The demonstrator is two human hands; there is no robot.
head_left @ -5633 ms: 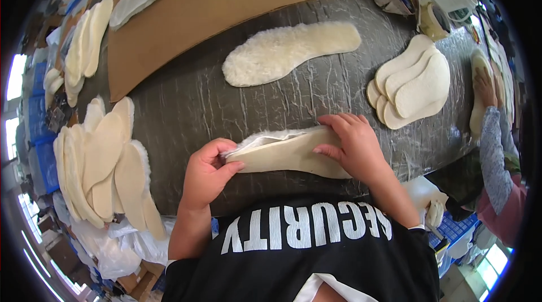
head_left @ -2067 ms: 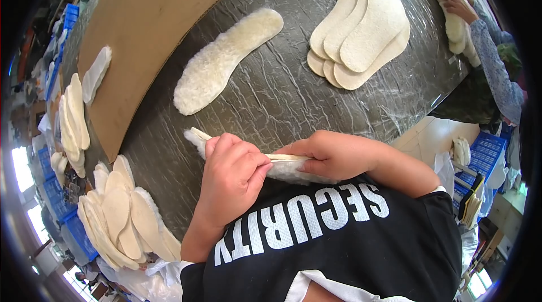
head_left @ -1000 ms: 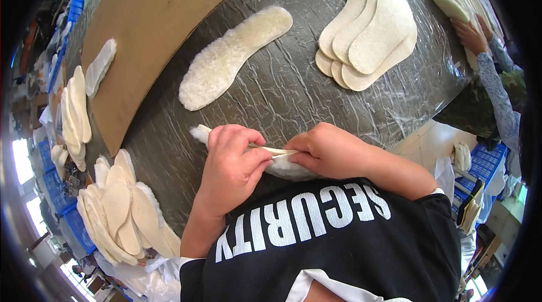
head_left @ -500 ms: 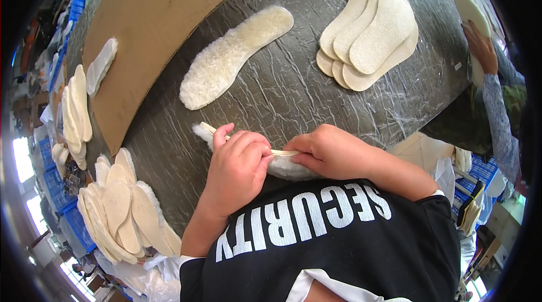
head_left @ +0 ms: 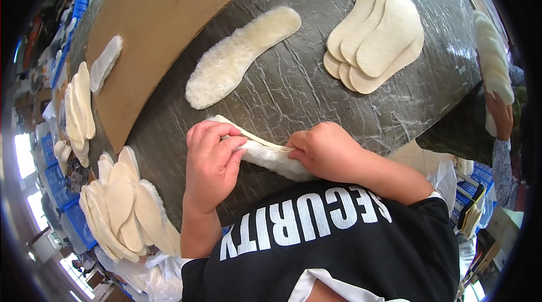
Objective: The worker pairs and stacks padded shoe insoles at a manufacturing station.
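Close to my body, both hands hold a fleece insole (head_left: 271, 157) edgewise, white fluff facing me and the cream backing turned away. My left hand (head_left: 212, 152) pinches its edge toward the left end, thumb and fingers pressed together. Farther right, my right hand (head_left: 322, 149) grips the same edge between thumb and curled fingers. The near part of the insole is partly hidden by my right hand and shirt. Beyond my hands, another fleece insole (head_left: 240, 56) lies fluffy side up on the dark, film-covered table (head_left: 271, 101).
A fanned stack of cream insoles (head_left: 375, 36) lies at the far right. Piled insoles (head_left: 124, 206) stand at the left edge, with more insoles (head_left: 78, 110) beyond. A brown cardboard sheet (head_left: 164, 25) covers the far left. A co-worker's hand (head_left: 499, 114) holds a fluffy insole at right.
My left hand has slid left along the insole's edge, away from my right hand, baring more of the edge between them. The co-worker's hand and insole have shifted nearer and right.
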